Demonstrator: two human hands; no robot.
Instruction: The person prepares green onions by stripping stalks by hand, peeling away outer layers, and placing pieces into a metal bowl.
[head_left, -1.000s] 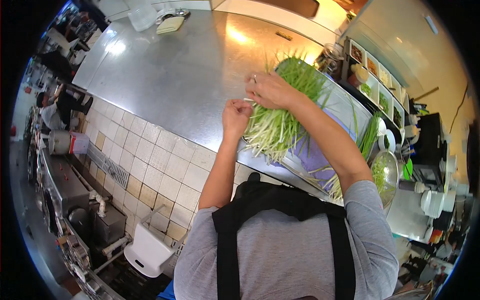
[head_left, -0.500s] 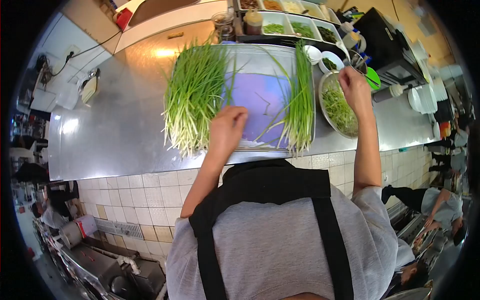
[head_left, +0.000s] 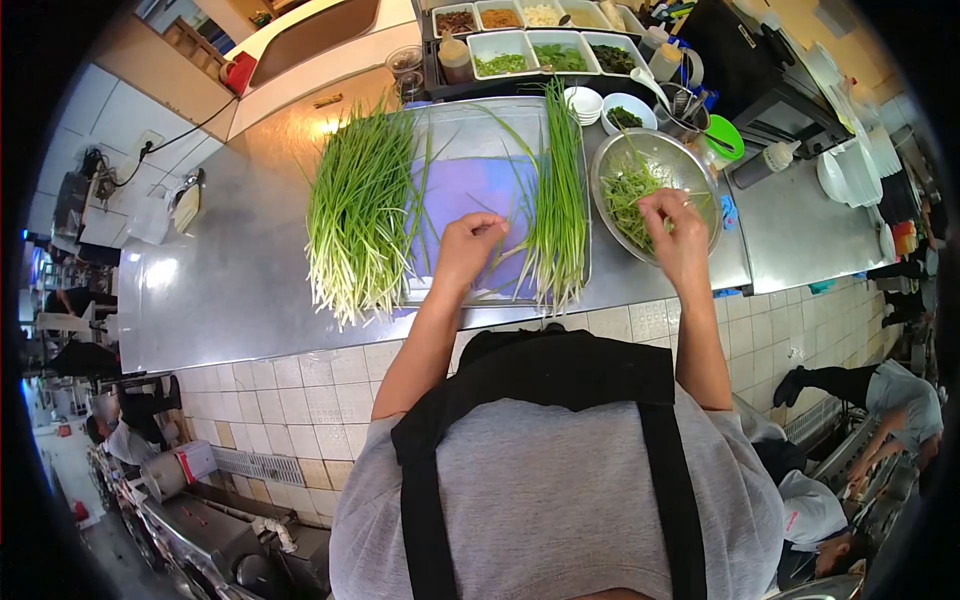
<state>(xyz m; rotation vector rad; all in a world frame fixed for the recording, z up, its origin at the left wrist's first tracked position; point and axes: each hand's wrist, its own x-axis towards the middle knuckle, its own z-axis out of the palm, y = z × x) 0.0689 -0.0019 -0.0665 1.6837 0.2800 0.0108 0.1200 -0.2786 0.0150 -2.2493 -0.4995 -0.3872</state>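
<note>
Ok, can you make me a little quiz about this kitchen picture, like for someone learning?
1. Fill in: between the large bunch of green stalks and the small bunch shows a ____ sheet.
2. True or false: the right hand is over the metal bowl.
3. What colour are the shoulder straps? A red, B black, C white.

Key: 1. purple; 2. true; 3. B.

The right hand [head_left: 677,236] hides part of the metal bowl [head_left: 690,162].
</note>
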